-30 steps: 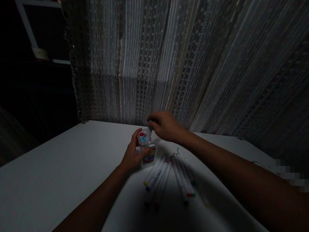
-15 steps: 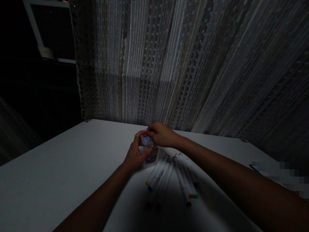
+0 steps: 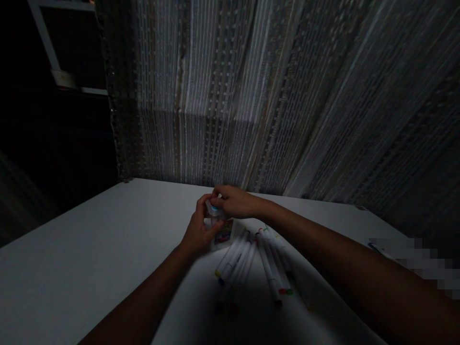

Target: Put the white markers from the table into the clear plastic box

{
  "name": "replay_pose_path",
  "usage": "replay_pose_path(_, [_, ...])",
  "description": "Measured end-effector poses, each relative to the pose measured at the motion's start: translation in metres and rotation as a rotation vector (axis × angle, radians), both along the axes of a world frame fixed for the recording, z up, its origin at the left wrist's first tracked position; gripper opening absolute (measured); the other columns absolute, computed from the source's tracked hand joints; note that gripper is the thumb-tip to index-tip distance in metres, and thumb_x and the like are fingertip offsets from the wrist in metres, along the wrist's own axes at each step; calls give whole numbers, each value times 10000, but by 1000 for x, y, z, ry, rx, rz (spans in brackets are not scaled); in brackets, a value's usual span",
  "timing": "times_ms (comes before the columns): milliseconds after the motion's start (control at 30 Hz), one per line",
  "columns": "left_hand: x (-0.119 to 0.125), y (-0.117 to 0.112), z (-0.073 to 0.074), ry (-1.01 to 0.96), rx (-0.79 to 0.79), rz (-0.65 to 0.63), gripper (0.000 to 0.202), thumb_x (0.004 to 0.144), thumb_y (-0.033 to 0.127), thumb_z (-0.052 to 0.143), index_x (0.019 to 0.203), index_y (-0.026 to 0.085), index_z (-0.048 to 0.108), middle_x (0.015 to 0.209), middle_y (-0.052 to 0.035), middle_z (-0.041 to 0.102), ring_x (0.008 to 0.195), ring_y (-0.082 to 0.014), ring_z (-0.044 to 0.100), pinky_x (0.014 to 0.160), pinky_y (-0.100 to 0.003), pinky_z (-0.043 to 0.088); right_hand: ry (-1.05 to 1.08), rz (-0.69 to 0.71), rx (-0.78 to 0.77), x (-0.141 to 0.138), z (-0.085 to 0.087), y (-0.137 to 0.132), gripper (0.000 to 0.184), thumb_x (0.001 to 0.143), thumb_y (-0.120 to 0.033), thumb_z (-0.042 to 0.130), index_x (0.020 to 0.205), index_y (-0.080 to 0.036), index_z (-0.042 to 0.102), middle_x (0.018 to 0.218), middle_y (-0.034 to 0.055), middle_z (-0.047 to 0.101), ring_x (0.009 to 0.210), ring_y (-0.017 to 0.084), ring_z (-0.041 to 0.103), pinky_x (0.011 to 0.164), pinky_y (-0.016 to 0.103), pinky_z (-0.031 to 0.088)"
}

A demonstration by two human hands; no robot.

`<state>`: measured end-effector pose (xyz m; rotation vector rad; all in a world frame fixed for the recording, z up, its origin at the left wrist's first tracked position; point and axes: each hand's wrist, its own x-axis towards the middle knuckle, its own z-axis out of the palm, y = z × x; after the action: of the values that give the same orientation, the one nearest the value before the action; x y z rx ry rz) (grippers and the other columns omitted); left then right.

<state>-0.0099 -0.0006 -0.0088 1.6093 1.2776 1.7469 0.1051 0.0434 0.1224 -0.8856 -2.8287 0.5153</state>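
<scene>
A clear plastic container (image 3: 214, 216) stands near the far side of the table, with something blue showing at its top. My left hand (image 3: 201, 227) is wrapped around its left side, thumb in front and fingers behind. Over the top, my right hand (image 3: 233, 200) has its fingers bent together at the opening; what they pinch is hidden. Just below the container is a printed label (image 3: 223, 234) on a pale or clear pack, partly covered by my left thumb. Several white markers (image 3: 233, 261) with coloured ends lie in front of my hands, and more white markers (image 3: 271, 268) lie below my right forearm.
The white table (image 3: 108, 239) extends to both sides. A striped woven curtain (image 3: 201, 96) hangs along its far edge. At the right, a flat object (image 3: 381, 249) lies on the table, partly blurred out. The scene is dim, with my arms' shadow over the near markers.
My right hand has shifted left over the container's top and now covers the red piece that showed there. My left hand keeps its hold. The whole view has moved slightly.
</scene>
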Motion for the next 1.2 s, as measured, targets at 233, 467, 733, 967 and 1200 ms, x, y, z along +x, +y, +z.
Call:
replay_pose_path(233, [0, 0, 0, 5, -22, 10, 734, 642, 479, 659, 1231, 224, 303, 1234, -64, 476, 1058, -152, 528, 874, -254, 467, -54, 43, 135, 3, -1, -6, 267, 896, -256, 396, 1014, -93, 572, 891, 71, 624, 750, 116, 545, 582, 195, 318])
replay_pose_path(467, [1, -1, -1, -5, -53, 14, 754, 644, 443, 670, 1256, 241, 278, 1215, -64, 504, 1034, -146, 551, 891, -272, 470, 164, 30, 210, 24, 8, -6, 205, 876, -246, 456, 899, -104, 601, 824, 42, 624, 715, 97, 530, 616, 196, 329])
replay_pose_path(733, [4, -2, -1, -12, -88, 29, 737, 645, 427, 664, 1253, 258, 284, 1204, -64, 524, 1038, -154, 556, 920, -314, 467, -121, -379, 228, 98, -53, 52, 216, 805, -233, 460, 804, -115, 642, 817, 82, 652, 748, 149, 580, 632, 234, 364])
replay_pose_path(967, [5, -3, 0, -28, -92, 37, 757, 630, 446, 674, 1254, 251, 294, 1202, -69, 523, 1032, -159, 559, 911, -315, 469, -502, -508, 187, 131, -99, 54, 333, 743, -279, 473, 949, -88, 650, 961, 180, 654, 894, 269, 619, 658, 300, 418])
replay_pose_path(1200, [5, -2, -3, -34, -105, 35, 785, 627, 444, 675, 1272, 253, 270, 1203, -71, 520, 1021, -153, 557, 915, -319, 466, -458, -504, 244, 129, -96, 52, 330, 752, -281, 457, 950, -102, 651, 972, 173, 656, 909, 271, 619, 685, 311, 431])
